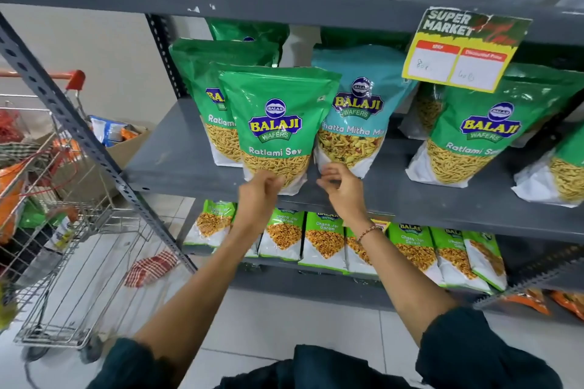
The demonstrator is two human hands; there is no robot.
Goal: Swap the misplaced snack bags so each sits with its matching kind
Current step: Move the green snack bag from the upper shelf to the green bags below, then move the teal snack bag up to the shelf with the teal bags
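Observation:
A green Ratlami Sev bag (pixel 278 123) stands at the front of the middle shelf (pixel 177 164), with my left hand (pixel 259 196) pinching its bottom edge. Right beside it stands a teal Khatta Mitha Mix bag (pixel 357 117), among green bags. My right hand (pixel 343 189) is at that bag's lower edge, fingers curled; whether it grips the bag is unclear. More green Ratlami Sev bags (pixel 202 79) stand behind on the left, and another Ratlami Sev bag (pixel 474 133) leans on the right.
A yellow price tag (pixel 458 50) hangs from the upper shelf edge. Chana Jor Garam bags (pixel 322 240) fill the shelf below. A metal shopping cart (pixel 63 230) with goods stands at left, behind a slanted rack brace (pixel 94 148). A checked cloth (pixel 151 265) lies on the floor.

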